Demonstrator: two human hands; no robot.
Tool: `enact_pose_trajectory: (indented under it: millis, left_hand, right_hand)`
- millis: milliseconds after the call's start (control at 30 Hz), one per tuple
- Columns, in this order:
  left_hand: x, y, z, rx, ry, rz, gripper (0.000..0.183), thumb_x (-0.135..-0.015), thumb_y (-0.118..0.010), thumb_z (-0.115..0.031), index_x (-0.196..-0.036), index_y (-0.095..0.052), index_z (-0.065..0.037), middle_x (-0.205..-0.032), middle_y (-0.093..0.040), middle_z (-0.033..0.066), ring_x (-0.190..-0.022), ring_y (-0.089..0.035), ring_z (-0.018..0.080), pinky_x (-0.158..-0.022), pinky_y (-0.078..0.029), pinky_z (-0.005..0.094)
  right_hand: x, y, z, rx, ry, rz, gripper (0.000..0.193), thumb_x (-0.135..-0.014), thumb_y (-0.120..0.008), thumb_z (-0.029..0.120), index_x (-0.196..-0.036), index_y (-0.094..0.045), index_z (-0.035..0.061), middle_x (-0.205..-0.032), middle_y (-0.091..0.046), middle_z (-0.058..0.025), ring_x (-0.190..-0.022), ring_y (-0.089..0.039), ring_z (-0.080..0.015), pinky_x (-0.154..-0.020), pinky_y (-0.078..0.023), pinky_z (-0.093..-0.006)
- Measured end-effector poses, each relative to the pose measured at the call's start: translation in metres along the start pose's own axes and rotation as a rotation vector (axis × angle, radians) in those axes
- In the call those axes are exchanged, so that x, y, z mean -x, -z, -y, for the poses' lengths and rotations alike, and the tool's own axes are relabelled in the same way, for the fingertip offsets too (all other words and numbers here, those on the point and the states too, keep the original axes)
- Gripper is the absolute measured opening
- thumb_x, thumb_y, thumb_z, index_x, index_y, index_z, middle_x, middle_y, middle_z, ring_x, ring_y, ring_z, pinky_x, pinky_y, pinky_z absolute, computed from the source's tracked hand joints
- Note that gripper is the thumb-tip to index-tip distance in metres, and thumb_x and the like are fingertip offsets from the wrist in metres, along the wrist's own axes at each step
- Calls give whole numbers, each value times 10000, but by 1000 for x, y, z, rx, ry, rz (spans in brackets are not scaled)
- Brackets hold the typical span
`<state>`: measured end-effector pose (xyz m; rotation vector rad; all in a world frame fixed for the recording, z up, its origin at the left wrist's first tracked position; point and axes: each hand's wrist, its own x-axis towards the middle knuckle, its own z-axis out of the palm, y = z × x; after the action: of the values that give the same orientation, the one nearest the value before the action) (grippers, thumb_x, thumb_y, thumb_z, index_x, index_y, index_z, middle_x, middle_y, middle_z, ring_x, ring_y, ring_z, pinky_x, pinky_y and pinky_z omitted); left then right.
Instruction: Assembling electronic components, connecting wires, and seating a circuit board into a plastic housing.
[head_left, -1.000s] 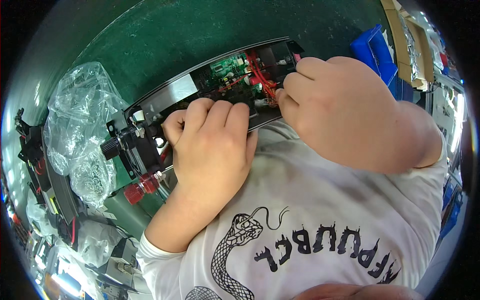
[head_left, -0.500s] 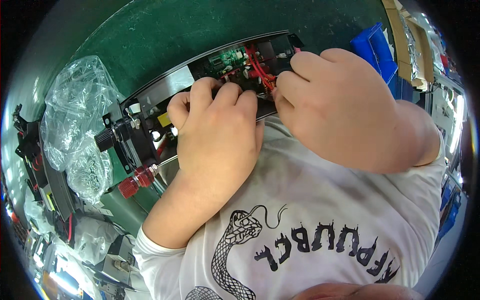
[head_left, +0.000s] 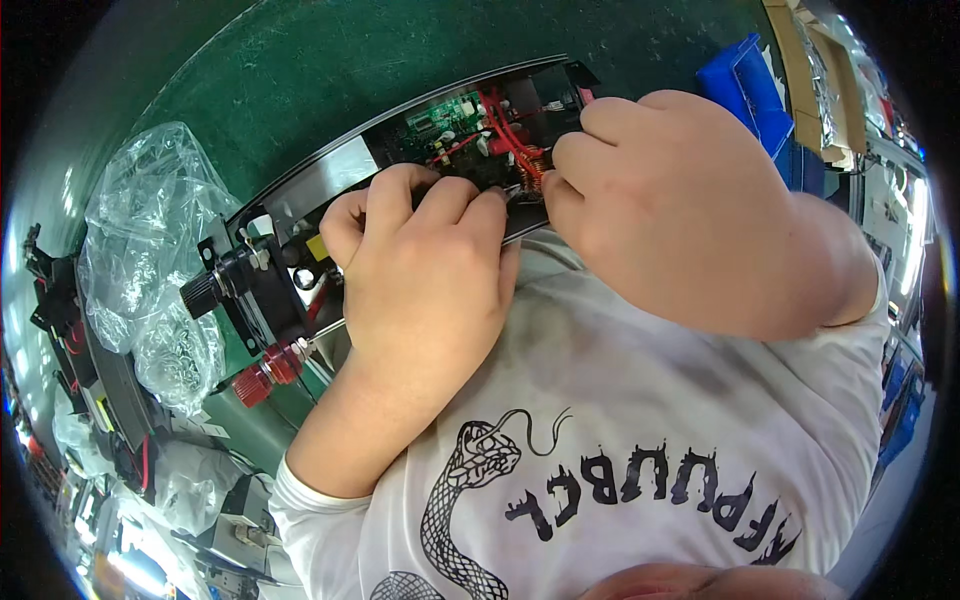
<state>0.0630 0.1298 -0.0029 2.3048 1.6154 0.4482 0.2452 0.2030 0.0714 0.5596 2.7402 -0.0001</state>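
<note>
One open chassis (head_left: pixel 346 166), left hand (head_left: pixel 425 265) and right hand (head_left: pixel 660 205) curled over it
Grips hidden, cannot tell if clamped; tugging could strain red wires (head_left: pixel 508 137) beside the right hand.

Large black capital letters (head_left: pixel 638 478), ragged and dripping at the edges, run in an arc across the front of the white shirt (head_left: pixel 610 385) at the lower right of the frame. Any marking on the green circuit board (head_left: pixel 443 116) at the upper middle is too small to read.
</note>
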Motion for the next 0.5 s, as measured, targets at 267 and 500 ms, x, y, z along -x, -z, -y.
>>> enact_pose_trajectory:
  millis: [267, 500]
  left_hand:
    - [-1, 1, 0, -20, -7, 26, 256, -735, -771, -261, -944, -735, -118, -934, -655, -2, -1100, -555, 245, -949, -357, 476]
    - [-2, -3, 0, -68, -11, 4, 263, -724, -774, -257, -940, -719, -118, -932, -654, 3, -1085, -559, 246, -933, -370, 470]
  right_hand:
    - [1, 2, 1, -17, 42, -9, 102, -727, -663, 160, -768, -709, 79, -745, -553, 0, -784, -578, -174, -600, -449, -321]
    - [-6, -5, 6, -23, 1, -5, 103, -722, -653, 168, -753, -701, 83, -746, -562, 0, -790, -582, -176, -608, -459, -321]
